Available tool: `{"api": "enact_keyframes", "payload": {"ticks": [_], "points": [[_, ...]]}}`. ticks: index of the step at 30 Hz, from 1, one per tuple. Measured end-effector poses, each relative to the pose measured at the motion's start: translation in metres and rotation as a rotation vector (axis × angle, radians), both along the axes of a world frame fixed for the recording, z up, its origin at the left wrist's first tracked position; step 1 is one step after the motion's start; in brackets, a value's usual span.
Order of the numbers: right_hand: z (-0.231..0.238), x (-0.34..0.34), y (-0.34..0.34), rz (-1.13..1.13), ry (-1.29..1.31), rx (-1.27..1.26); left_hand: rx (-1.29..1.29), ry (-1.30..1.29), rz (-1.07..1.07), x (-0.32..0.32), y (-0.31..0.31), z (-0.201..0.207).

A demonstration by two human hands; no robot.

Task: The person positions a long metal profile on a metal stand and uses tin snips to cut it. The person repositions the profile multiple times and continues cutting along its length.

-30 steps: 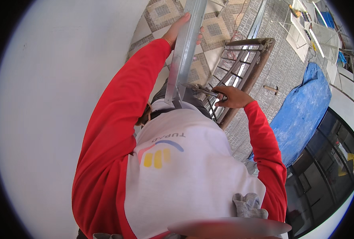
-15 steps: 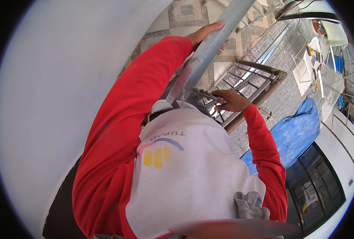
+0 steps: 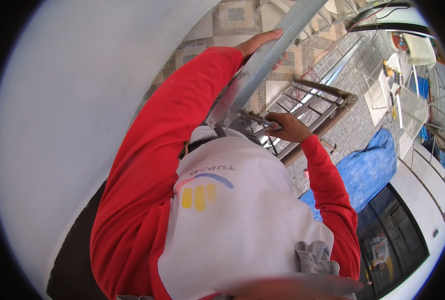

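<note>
If the left hand (image 3: 255,44), wrapped around the slanting grey metal channel (image 3: 255,77), slackens, the near end beside the white shirt (image 3: 242,210) could twist, dislodging the plier-like tool (image 3: 257,118) clasped in the right hand (image 3: 290,128).

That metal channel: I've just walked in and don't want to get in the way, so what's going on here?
A person in red sleeves has the metal channel slanting in their left grip, its near end close to their body. The right grip holds a plier-like tool, its head at that end; whether it bites in is too small to tell. To the right are a barred frame and a blue tarp.
</note>
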State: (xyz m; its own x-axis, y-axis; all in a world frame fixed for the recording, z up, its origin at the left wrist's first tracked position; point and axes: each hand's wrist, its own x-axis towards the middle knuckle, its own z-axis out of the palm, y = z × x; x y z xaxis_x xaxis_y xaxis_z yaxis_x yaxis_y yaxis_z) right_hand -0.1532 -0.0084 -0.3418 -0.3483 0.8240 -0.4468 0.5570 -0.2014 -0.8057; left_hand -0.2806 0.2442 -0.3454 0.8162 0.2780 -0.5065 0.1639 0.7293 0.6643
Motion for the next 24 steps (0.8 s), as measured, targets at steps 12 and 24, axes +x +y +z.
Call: {"api": "enact_keyframes", "payload": {"ticks": [12, 24], "points": [[0.003, -0.006, -0.002, -0.021, -0.096, 0.047, 0.030, -0.027, 0.079, -0.001, -0.004, 0.013], [-0.005, -0.001, -0.009, -0.049, -0.176, 0.138, 0.058, 0.023, 0.038, -0.003, -0.005, 0.010]]}}
